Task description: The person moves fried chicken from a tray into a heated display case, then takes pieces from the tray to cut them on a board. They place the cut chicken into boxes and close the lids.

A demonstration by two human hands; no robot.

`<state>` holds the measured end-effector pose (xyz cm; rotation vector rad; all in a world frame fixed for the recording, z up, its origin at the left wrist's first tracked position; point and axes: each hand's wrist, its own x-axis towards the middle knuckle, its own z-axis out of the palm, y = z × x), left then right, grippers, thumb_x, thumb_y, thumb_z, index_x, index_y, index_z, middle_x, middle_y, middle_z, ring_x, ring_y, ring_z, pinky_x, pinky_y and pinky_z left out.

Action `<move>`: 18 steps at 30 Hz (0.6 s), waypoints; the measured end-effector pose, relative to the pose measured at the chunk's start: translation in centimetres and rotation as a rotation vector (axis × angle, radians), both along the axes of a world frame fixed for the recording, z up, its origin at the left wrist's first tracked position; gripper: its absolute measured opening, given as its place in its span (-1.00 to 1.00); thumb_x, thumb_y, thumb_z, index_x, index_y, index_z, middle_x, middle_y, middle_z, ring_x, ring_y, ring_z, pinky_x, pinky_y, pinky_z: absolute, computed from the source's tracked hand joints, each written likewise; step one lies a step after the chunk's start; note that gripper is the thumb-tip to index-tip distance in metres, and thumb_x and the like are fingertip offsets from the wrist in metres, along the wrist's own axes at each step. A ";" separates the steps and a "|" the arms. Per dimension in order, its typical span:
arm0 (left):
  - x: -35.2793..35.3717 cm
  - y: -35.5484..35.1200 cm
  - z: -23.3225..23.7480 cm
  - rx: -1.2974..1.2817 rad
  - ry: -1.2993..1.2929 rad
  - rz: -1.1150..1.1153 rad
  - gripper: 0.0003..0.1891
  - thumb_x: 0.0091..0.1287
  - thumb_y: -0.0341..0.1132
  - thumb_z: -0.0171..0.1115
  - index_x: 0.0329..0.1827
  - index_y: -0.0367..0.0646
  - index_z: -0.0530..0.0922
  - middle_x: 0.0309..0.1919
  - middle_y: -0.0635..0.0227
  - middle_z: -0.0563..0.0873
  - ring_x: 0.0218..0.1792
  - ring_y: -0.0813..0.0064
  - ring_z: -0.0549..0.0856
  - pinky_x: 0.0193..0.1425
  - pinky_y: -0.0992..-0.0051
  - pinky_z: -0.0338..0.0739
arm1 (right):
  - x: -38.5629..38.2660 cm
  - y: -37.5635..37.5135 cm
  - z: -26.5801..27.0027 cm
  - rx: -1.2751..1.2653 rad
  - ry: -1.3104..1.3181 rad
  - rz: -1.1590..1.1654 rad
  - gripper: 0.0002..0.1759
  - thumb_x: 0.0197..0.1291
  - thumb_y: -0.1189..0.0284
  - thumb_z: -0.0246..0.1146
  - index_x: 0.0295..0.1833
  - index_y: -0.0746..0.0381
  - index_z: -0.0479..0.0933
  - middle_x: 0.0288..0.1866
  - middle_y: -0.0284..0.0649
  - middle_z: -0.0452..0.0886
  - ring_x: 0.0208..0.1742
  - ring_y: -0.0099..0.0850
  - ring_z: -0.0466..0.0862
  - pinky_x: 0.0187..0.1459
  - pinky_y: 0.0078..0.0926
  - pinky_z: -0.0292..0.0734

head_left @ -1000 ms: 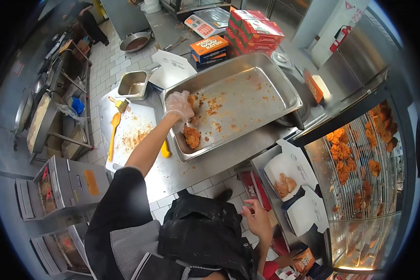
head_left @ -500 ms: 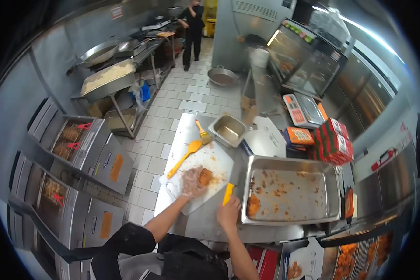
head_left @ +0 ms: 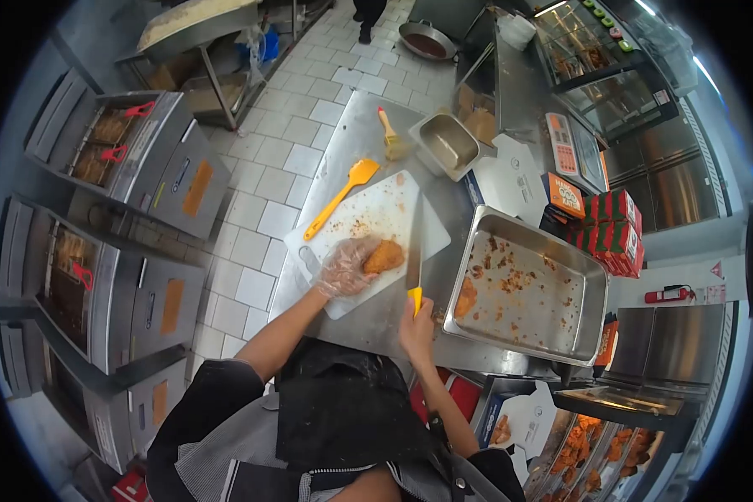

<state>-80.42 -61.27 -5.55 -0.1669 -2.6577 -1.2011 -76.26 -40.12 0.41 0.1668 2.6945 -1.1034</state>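
Observation:
My left hand (head_left: 345,269), in a clear plastic glove, grips a browned piece of fried chicken (head_left: 385,257) against a white cutting board (head_left: 356,224). Crumbs lie scattered over the board. Wrapped round a yellow handle, my bare right hand (head_left: 417,330) holds a knife (head_left: 415,259). Its long blade points away from me, just right of the chicken and apart from it. An orange spatula (head_left: 340,201) rests across the board's far left edge. Beyond it lies a brush (head_left: 388,132) with a yellow and red handle.
Right of the board stands a deep steel pan (head_left: 531,335) with crumbs and one chicken piece (head_left: 467,296). A small steel container (head_left: 446,144), a white carton (head_left: 510,177) and red boxes (head_left: 615,234) sit farther back. Fryers (head_left: 134,159) line the left; a person's legs (head_left: 366,18) show on the tiled floor.
My view has tilted down, so the bench appears higher. The knife's blade now shows plainly beside the chicken. My left hand still holds the chicken on the board.

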 end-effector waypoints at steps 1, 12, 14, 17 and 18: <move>0.0 0.0 -0.2 0.051 0.006 0.008 -0.23 0.12 -0.21 0.46 0.41 -0.13 0.34 0.25 0.01 0.49 0.24 -0.04 0.48 0.39 0.11 0.34 | 1.2 0.1 0.6 -0.109 -0.030 0.037 -0.62 0.46 0.29 0.07 0.20 0.31 0.22 -0.40 0.15 0.66 -0.36 0.22 0.66 -0.30 0.11 0.51; -0.2 0.3 -2.4 0.165 0.220 0.134 -0.65 0.27 -0.35 0.32 0.13 -0.13 0.60 0.00 0.14 0.69 0.03 0.08 0.65 0.15 0.21 0.55 | -0.5 3.6 5.4 0.282 -0.100 0.497 -0.64 0.42 0.39 0.09 0.10 0.41 0.16 -0.35 0.36 0.60 -0.26 0.35 0.62 -0.24 0.19 0.50; -0.4 0.4 -2.9 0.153 0.193 0.124 -0.66 0.29 -0.35 0.31 0.13 -0.13 0.61 0.00 0.11 0.69 0.04 0.07 0.65 0.15 0.21 0.55 | -1.9 3.8 3.4 0.274 -0.084 0.540 -0.62 0.43 0.39 0.08 0.11 0.43 0.14 -0.34 0.38 0.59 -0.24 0.36 0.62 -0.22 0.20 0.50; -0.3 0.2 -2.1 0.163 0.202 0.083 -0.67 0.30 -0.36 0.29 0.14 -0.13 0.61 0.00 0.11 0.70 0.04 0.06 0.65 0.16 0.20 0.55 | -2.8 1.3 -1.6 0.304 -0.160 0.491 -0.59 0.44 0.37 0.03 0.21 0.36 0.09 -0.30 0.38 0.61 -0.19 0.33 0.63 -0.13 0.23 0.50; -0.6 0.4 -1.9 0.162 0.218 0.082 -0.67 0.30 -0.36 0.29 0.14 -0.13 0.61 0.00 0.11 0.70 0.04 0.06 0.65 0.16 0.20 0.55 | -4.3 -0.5 -1.9 0.252 -0.163 0.444 -0.55 0.45 0.35 0.03 0.26 0.37 0.08 -0.29 0.38 0.61 -0.17 0.34 0.62 -0.10 0.22 0.49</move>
